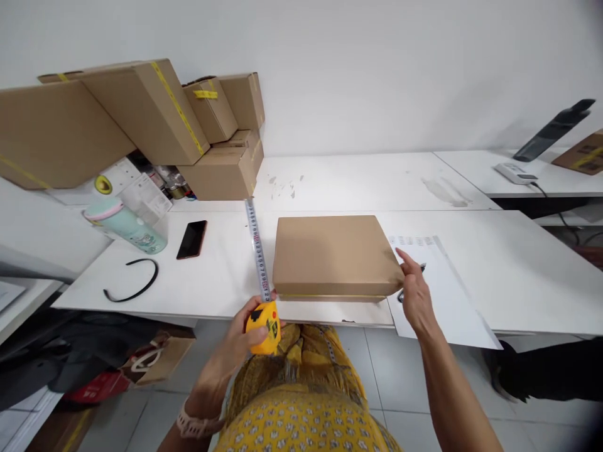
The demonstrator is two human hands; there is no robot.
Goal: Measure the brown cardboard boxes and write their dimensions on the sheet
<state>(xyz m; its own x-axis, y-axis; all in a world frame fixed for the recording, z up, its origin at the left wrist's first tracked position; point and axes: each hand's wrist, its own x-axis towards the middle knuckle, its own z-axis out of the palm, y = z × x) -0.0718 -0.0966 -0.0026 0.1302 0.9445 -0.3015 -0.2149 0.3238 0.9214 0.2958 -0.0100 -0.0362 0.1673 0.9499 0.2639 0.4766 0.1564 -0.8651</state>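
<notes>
One closed box [330, 254] (contents hidden) at the right hand [414, 289]

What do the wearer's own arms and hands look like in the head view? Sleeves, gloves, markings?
The left hand and right hand are both ungloved. Forearms are bare as far as they show, no sleeves in view. A pale pink wristband circles the left wrist; the right wrist has none.

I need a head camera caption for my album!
Left hand holds an extended yellow tape measure; right hand touches a brown rectangular cardboard box.
</notes>
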